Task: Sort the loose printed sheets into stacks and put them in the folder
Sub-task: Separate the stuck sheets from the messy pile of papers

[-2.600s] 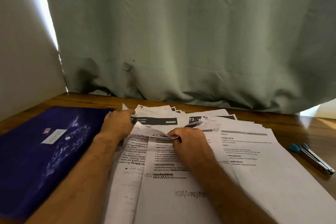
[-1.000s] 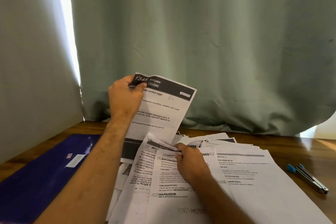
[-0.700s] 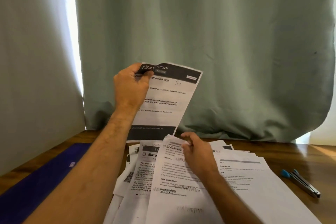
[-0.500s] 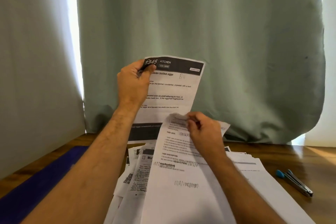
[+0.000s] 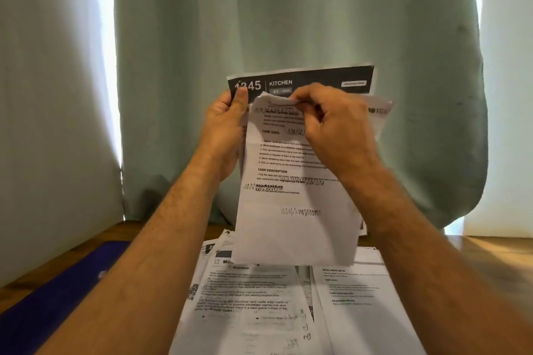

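Both hands are raised in front of the curtain. My left hand grips the left edge of a sheet with a dark "KITCHEN" header, thumb on the header. In front of that sheet hangs a white text sheet, pinched at its top edge by my right hand. The two sheets overlap. Below them a spread of loose printed sheets lies on the table. The dark blue folder lies shut at the lower left.
A wooden table carries everything. A pale green curtain hangs close behind the table, with bright gaps at both sides.
My left hand lifted the KITCHEN sheet off the pile. My right hand then raised the white text sheet up in front of it. The view tilted upward.
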Motion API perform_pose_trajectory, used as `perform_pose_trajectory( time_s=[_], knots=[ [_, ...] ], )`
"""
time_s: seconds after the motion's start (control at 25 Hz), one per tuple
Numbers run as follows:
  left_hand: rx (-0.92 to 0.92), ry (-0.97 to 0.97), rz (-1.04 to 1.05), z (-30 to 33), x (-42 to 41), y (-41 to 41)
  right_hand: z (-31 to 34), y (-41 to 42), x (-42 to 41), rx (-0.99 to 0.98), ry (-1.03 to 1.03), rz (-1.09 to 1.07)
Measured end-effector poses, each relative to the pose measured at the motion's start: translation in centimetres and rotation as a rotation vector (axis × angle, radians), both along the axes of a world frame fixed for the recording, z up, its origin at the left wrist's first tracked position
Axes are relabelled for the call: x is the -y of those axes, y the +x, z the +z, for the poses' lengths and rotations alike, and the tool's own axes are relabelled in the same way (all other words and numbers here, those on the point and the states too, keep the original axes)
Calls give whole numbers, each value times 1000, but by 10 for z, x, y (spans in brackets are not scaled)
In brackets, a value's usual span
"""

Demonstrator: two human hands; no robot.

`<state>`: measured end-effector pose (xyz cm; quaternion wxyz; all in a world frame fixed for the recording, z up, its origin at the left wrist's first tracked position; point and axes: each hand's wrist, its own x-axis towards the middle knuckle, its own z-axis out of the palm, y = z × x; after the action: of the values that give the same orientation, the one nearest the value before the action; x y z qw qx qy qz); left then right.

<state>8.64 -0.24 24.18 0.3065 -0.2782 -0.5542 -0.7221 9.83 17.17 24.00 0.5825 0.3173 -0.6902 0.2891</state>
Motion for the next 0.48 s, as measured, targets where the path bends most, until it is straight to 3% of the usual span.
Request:
perform_pose_trajectory(
  time_s=[0.16,0.48],
  knots=[
    [327,41,-174,-40,-5,-28,-21,-20,-12,211,58,-61],
    [949,30,-249,-212,-28,-94,-170,-91,-34,843,123,-181]
  ],
)
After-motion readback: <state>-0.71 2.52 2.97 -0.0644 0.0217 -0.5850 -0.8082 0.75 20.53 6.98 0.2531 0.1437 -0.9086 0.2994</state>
